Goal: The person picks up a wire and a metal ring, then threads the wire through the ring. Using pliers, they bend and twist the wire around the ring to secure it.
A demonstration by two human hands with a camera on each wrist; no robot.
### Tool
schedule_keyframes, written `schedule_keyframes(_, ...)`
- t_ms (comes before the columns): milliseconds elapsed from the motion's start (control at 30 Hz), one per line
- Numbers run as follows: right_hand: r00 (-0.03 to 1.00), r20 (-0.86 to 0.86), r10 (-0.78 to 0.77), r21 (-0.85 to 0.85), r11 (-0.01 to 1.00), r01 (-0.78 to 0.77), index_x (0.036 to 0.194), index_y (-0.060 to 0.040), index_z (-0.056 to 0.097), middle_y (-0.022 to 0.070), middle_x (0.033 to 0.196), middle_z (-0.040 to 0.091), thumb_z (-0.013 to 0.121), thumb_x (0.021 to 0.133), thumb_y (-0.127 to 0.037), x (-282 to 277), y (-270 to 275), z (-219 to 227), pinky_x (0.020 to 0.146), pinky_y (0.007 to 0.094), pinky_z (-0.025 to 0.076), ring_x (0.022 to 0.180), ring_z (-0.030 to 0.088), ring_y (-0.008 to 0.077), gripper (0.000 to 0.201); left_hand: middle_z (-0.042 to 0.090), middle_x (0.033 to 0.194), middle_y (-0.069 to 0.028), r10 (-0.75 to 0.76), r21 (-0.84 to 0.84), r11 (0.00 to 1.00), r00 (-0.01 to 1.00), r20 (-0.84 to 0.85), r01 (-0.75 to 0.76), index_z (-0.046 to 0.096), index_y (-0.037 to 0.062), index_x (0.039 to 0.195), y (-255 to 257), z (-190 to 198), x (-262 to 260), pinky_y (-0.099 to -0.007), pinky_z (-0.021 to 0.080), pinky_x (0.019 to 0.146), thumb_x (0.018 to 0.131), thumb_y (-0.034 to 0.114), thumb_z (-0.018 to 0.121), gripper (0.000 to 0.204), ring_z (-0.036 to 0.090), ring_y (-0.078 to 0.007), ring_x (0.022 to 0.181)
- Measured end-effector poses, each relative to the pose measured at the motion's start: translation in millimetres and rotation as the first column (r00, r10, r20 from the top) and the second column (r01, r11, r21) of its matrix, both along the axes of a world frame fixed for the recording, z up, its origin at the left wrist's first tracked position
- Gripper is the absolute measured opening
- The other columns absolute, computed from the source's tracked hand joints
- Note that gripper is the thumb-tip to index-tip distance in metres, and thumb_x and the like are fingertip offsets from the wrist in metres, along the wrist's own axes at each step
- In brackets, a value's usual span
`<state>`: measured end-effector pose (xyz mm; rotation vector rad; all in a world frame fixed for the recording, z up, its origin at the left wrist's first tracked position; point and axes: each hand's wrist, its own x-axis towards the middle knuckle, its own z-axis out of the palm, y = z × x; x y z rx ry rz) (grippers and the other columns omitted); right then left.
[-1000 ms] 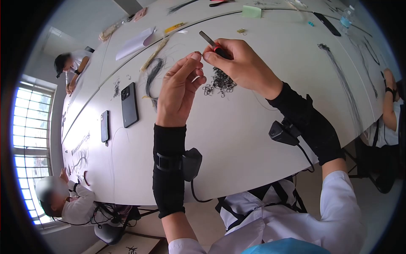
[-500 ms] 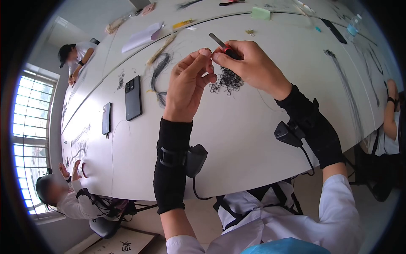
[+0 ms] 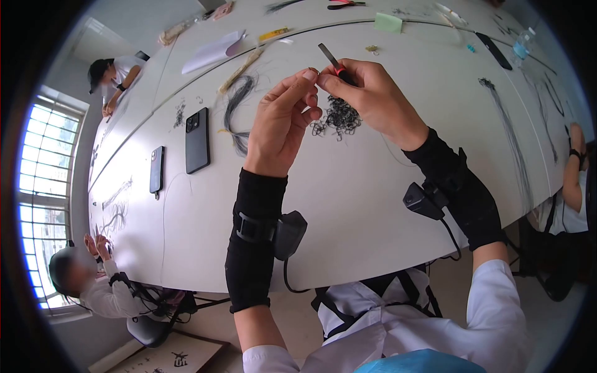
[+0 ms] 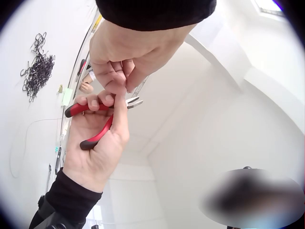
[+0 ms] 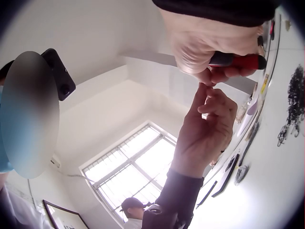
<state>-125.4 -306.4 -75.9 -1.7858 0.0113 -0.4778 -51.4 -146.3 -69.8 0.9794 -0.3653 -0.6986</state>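
Above the table [image 3: 348, 217], both hands meet at the fingertips. My left hand [image 3: 280, 121] pinches something tiny between thumb and index finger, too small to make out. In my right hand [image 3: 382, 99] lie red-and-black pliers [image 3: 339, 69]; the left wrist view shows their handles [image 4: 104, 133] spread across the palm [image 4: 90, 162] and the jaws parted, pointing away from the pinched spot. The right thumb and index finger touch the left fingertips. Below the hands sits a pile of small black loops [image 3: 341, 118].
Left of the hands lie a dark hair bundle [image 3: 235, 112], a large phone [image 3: 197, 142] and a smaller phone [image 3: 157, 170]. Farther back are white paper [image 3: 214, 53], a yellow tool [image 3: 273, 34] and a green note [image 3: 388, 23]. Long dark strands [image 3: 507, 127] and a bottle [image 3: 523, 45] stand right. Other people sit around.
Both hands appear slightly farther right in the head view, as does much of the table's contents. Their grips look the same. The person at lower left has raised their hands.
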Motion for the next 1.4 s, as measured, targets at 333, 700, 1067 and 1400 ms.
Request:
schedule_keyframes(333, 0.999, -0.033, 0.023, 0.081, 0.996, -0.020, 0.090, -0.0015, 0.067, -0.0017, 0.072, 0.056, 0.065, 0.094, -0.031, -7, 4, 8, 0.063, 0.0249, 0.040, 0.067, 0.047, 0.0077, 0.030, 0.063, 0.082, 0.0015, -0.032, -0.057, 0.998, 0.999, -0.031, 0.030, 0.069, 0.0037, 0.104, 0, -3, 3, -0.0238, 0.051, 0.063, 0.098, 0.017, 0.066, 0.015, 0.059, -0.0064, 0.071)
schedule_keyframes(700, 1.000, -0.017, 0.013, 0.063, 0.998, -0.012, 0.089, -0.0021, 0.066, -0.0019, 0.073, 0.057, 0.065, 0.095, -0.030, -8, 2, 9, 0.062, 0.0243, 0.039, 0.066, 0.047, 0.0069, 0.029, 0.061, 0.084, 0.0011, -0.060, -0.034, 0.997, 0.997, 0.050, 0.062, 0.067, 0.0046, 0.101, 1, -1, 2, -0.0245, 0.048, 0.063, 0.099, 0.020, 0.064, 0.016, 0.056, -0.0073, 0.072)
schedule_keyframes(1067, 0.995, 0.090, 0.045, -0.124, 0.992, -0.033, 0.096, -0.0010, 0.071, -0.0022, 0.070, 0.055, 0.068, 0.093, -0.028, -7, -16, 23, 0.061, 0.0257, 0.038, 0.065, 0.045, 0.0074, 0.028, 0.058, 0.079, -0.0007, -0.042, 0.228, 0.973, 0.948, 0.315, -0.033, 0.068, 0.0016, 0.098, 2, 16, -8, -0.0262, 0.047, 0.061, 0.095, 0.021, 0.070, 0.020, 0.055, -0.0092, 0.069)
schedule_keyframes(1400, 0.997, -0.074, 0.030, -0.099, 0.994, -0.037, 0.097, -0.0022, 0.071, -0.0016, 0.073, 0.057, 0.063, 0.095, -0.030, -19, -14, 35, 0.063, 0.0235, 0.040, 0.067, 0.049, 0.0080, 0.029, 0.068, 0.095, -0.0050, 0.090, 0.081, 0.989, 0.928, 0.361, -0.128, 0.068, 0.0030, 0.102, 6, 11, -2, -0.0314, 0.050, 0.087, 0.098, 0.019, 0.065, 0.017, 0.063, -0.0145, 0.093)
